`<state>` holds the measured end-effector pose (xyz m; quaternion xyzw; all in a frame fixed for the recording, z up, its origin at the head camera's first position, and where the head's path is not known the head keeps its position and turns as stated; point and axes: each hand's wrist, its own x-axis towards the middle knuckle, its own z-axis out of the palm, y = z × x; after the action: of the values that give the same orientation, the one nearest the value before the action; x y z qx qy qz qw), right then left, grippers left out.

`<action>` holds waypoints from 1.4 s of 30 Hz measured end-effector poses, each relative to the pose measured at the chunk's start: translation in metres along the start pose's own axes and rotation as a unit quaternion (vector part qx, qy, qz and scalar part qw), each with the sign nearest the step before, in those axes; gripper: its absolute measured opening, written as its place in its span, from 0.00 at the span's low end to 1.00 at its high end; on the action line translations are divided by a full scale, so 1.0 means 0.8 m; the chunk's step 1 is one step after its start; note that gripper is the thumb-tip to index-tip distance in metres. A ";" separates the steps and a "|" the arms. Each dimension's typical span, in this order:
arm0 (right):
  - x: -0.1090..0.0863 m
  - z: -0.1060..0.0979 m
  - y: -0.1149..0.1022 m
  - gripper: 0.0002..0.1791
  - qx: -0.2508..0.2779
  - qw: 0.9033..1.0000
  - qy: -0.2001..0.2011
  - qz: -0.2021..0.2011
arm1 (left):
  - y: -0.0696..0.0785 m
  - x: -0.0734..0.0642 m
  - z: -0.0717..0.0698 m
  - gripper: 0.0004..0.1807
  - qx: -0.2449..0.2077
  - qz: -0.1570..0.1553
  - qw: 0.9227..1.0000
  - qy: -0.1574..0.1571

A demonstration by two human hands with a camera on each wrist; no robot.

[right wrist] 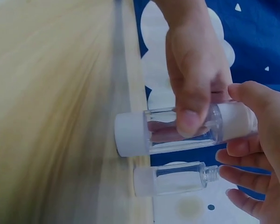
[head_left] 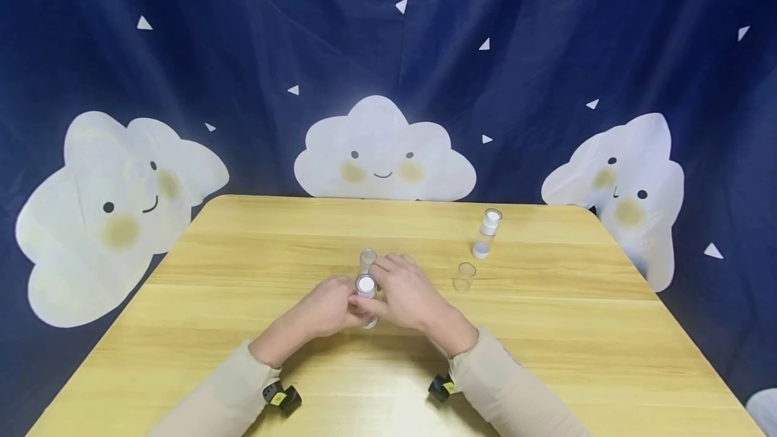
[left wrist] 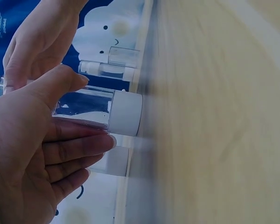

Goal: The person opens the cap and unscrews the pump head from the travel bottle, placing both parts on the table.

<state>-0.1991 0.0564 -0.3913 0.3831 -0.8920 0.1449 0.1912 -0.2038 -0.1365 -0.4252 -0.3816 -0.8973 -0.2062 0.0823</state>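
Observation:
A clear bottle (head_left: 366, 286) with a white base and a white top stands upright between my hands. My left hand (head_left: 330, 305) grips its clear body, the thumb (right wrist: 190, 122) lying along the side. Higher up, my right hand (head_left: 408, 292) holds the bottle's white top (right wrist: 235, 120) between thumb and fingers. The white base (left wrist: 126, 113) shows below the left fingers, at or near the tabletop. Close behind stands a second clear bottle (right wrist: 179, 178), white-based, with a bare threaded neck; the right fingertips are close to that neck in the right wrist view.
On the wooden table (head_left: 546, 329), a third bottle (head_left: 487, 231) with a white top and base stands at the back right. A clear open cylinder (head_left: 465, 276) is nearer, to the right of my hands. Behind the table hangs a dark blue curtain (head_left: 340, 32) with clouds.

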 end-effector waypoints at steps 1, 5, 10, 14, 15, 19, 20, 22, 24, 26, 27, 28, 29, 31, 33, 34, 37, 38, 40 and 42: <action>0.001 0.000 0.001 0.27 -0.001 1.000 -0.004 0.000 | -0.001 0.000 0.000 0.13 -0.008 -0.003 1.000 -0.003; 0.005 -0.002 0.003 0.28 -0.007 1.000 -0.020 -0.005 | -0.003 0.000 0.002 0.13 -0.038 -0.025 0.999 -0.016; 0.010 -0.005 0.004 0.28 -0.010 0.999 -0.032 -0.015 | -0.005 0.001 0.002 0.13 -0.047 -0.043 0.998 -0.025; 0.011 -0.005 0.004 0.25 -0.020 0.999 -0.032 -0.020 | -0.007 0.001 0.001 0.12 -0.047 -0.042 0.998 -0.026; 0.012 -0.005 0.004 0.25 -0.021 0.999 -0.031 -0.021 | -0.007 0.001 0.001 0.12 -0.047 -0.041 0.998 -0.026; 0.012 -0.003 0.003 0.25 -0.017 0.999 -0.025 -0.018 | -0.005 0.000 0.000 0.11 -0.047 -0.040 0.998 -0.022; 0.012 -0.003 0.003 0.25 -0.018 0.999 -0.024 -0.017 | -0.004 0.000 0.000 0.11 -0.048 -0.042 0.998 -0.021; 0.012 -0.002 0.003 0.25 -0.017 1.000 -0.022 -0.013 | -0.002 -0.001 0.000 0.11 -0.044 -0.043 0.998 -0.018; 0.011 -0.002 0.003 0.25 -0.016 1.000 -0.020 -0.011 | 0.000 -0.001 0.000 0.11 -0.039 -0.039 0.998 -0.016; 0.011 -0.004 0.003 0.26 -0.014 1.000 -0.019 -0.010 | 0.002 -0.001 0.002 0.11 -0.026 -0.031 0.999 -0.015; 0.010 -0.004 0.003 0.26 -0.012 1.000 -0.019 -0.008 | 0.002 -0.001 0.003 0.11 -0.019 -0.027 0.999 -0.014; 0.010 -0.004 0.003 0.27 -0.008 1.000 -0.019 -0.007 | 0.002 -0.001 0.003 0.11 -0.015 -0.024 1.000 -0.013; 0.010 -0.004 0.003 0.28 -0.005 1.000 -0.018 -0.004 | 0.003 0.000 0.004 0.12 -0.011 -0.023 1.000 -0.011; 0.009 -0.003 0.003 0.29 -0.001 1.000 -0.019 0.000 | 0.002 0.000 0.005 0.13 -0.004 -0.026 1.000 -0.008; 0.008 -0.002 0.003 0.30 0.002 1.000 -0.017 0.005 | 0.002 0.001 0.006 0.15 0.000 -0.031 1.000 -0.008; 0.008 -0.002 0.003 0.32 0.004 1.000 -0.016 0.006 | 0.002 0.001 0.006 0.16 0.002 -0.032 0.999 -0.009; 0.008 -0.001 0.003 0.32 0.004 1.000 -0.011 0.008 | 0.004 0.001 0.006 0.16 0.006 -0.034 0.999 -0.017; 0.008 -0.001 0.002 0.33 0.003 1.000 -0.010 0.008 | 0.004 0.001 0.007 0.16 0.005 -0.032 0.999 -0.017; 0.009 -0.002 0.002 0.32 -0.004 1.000 -0.009 0.010 | 0.005 0.002 0.007 0.16 0.001 -0.031 0.999 -0.018; 0.010 -0.002 0.001 0.30 -0.018 1.000 -0.009 0.010 | 0.005 0.002 0.007 0.16 -0.007 -0.031 0.999 -0.016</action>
<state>-0.2042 0.0526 -0.3860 0.3718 -0.9000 0.1272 0.1884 -0.2021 -0.1306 -0.4285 -0.3569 -0.9087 -0.2084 0.0590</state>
